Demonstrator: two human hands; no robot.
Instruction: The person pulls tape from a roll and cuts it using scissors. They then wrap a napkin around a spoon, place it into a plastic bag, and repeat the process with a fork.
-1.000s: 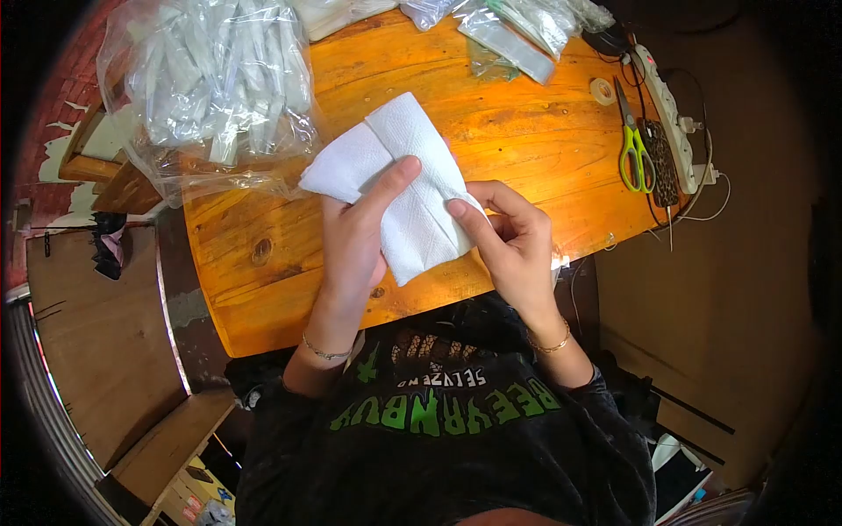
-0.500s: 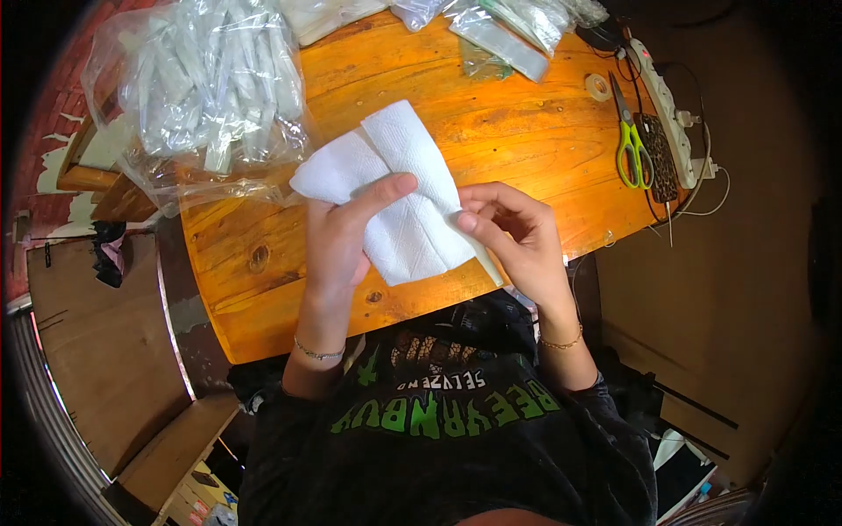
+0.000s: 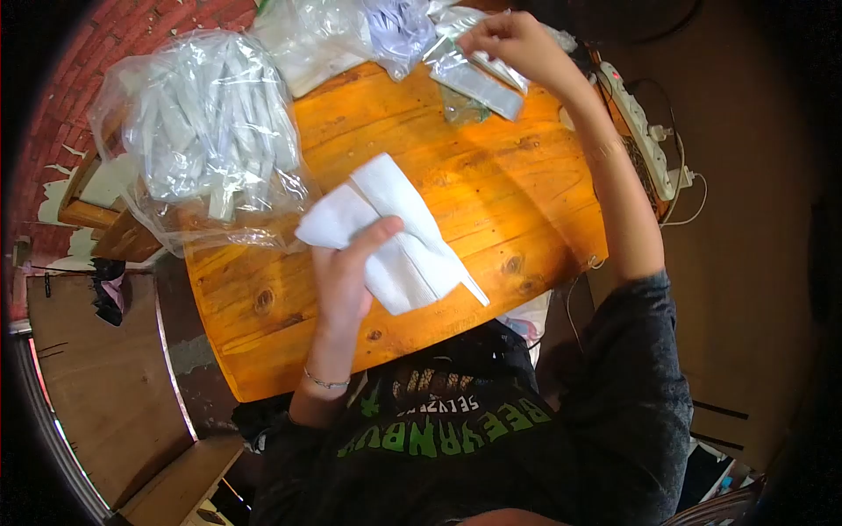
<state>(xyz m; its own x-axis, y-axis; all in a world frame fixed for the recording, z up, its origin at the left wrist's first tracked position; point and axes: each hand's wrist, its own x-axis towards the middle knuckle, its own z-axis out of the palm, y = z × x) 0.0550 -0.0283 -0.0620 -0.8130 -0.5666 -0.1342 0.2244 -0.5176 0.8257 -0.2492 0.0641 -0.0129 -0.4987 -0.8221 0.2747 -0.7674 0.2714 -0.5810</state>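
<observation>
My left hand (image 3: 346, 272) is closed round a folded white paper towel (image 3: 399, 254), its thumb lying on top. A thin pale strip (image 3: 474, 287) sticks out from the towel's lower right corner. At the far side of the wooden table (image 3: 351, 114), my right hand (image 3: 509, 42) hangs over clear plastic packets (image 3: 478, 88), fingers bent together. Whether those fingers grip anything is too small to make out.
A large clear bag of white wrapped items (image 3: 215, 131) lies at the table's left. More plastic bags (image 3: 316, 39) line the far edge. A white power strip (image 3: 638, 118) with cables runs along the right edge.
My right hand has left the towel and strip and moved up to the far packets. My left hand still holds the towel. The view has shifted, and my right arm now covers the scissors.
</observation>
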